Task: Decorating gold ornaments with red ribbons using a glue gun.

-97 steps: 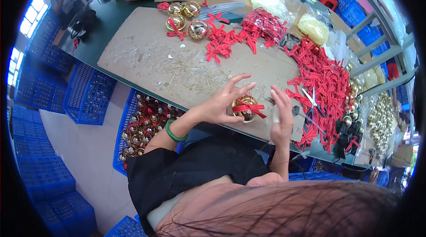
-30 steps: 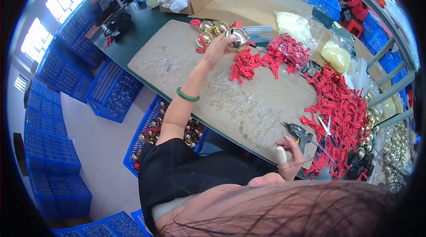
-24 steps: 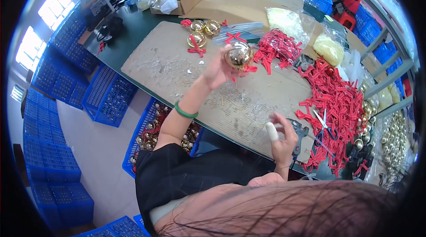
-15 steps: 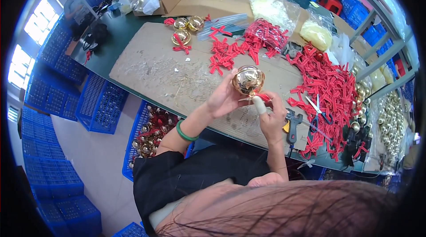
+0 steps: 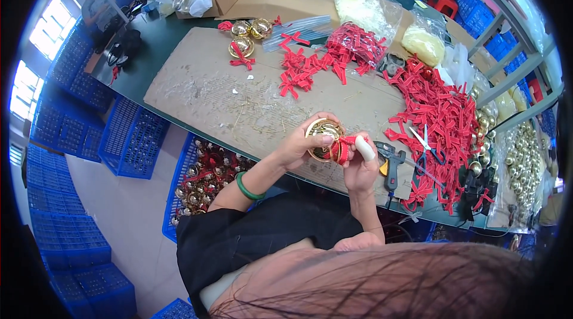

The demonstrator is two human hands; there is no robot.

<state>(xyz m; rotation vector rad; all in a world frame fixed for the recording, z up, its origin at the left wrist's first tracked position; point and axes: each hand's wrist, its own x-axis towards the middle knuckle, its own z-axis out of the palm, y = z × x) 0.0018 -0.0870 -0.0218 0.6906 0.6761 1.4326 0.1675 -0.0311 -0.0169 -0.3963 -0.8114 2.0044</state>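
Note:
My left hand (image 5: 295,147) is wrapped round a shiny gold ball ornament (image 5: 320,130) with a raised rim, its thumb lying across the front. My right hand (image 5: 360,171) pinches a red ribbon bow (image 5: 341,148) against the ornament's right side. A white cover sits on one finger of that hand. Just right of it, a glue gun (image 5: 391,167) lies on the cardboard (image 5: 197,92). Farther right, scissors (image 5: 425,145) with dark handles rest on a large heap of red bows (image 5: 439,113).
Gold ornaments with bows (image 5: 242,47) stand at the far left of the cardboard. Another pile of red bows (image 5: 298,71) lies mid-table beside clear bags. A blue basket (image 5: 173,199) of ornaments sits below the table edge. A metal frame (image 5: 507,20) rises at right. A person (image 5: 95,8) is at back left.
Both hands have come down nearer to me with the gold ornament, which has turned so its bow faces right. My left thumb now lies over its front.

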